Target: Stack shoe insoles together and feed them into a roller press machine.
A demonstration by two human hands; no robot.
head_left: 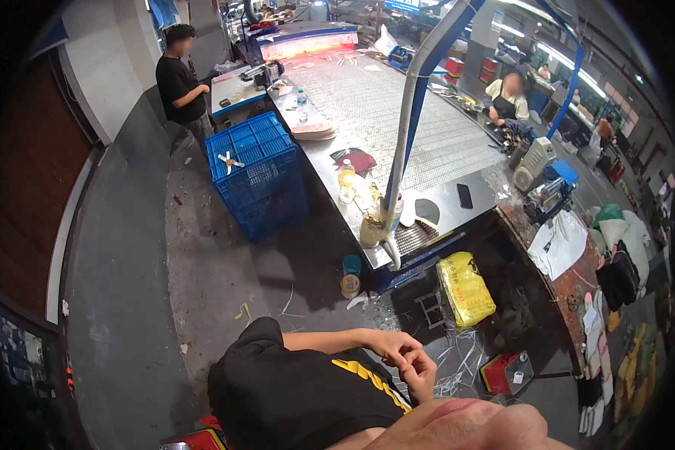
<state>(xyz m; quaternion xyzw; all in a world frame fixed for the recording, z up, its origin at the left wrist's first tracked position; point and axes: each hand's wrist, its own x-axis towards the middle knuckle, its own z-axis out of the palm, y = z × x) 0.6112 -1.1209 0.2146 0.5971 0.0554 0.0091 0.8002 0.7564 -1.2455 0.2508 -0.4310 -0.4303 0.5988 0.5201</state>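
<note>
In front of my black shirt (300, 382) my two hands meet, held above the floor and short of the large work table. My left hand (386, 345) comes in from the left with its fingers bent against those of my right hand (422, 373). Both look closed in a pinch, fingertips touching; whatever lies between them, if anything, is too small to make out. Beyond them sits a yellow wrapped package (466, 291) below the table's near end. Thin white strips (461, 367) lie tangled near my right hand.
A large table (420, 142) bears a phone (465, 196), bottles and cut pieces. Left of it stands a blue crate (255, 187). A hose and post (409, 112) rise at its near corner. One person (181, 79) stands left; another (507, 101) works right.
</note>
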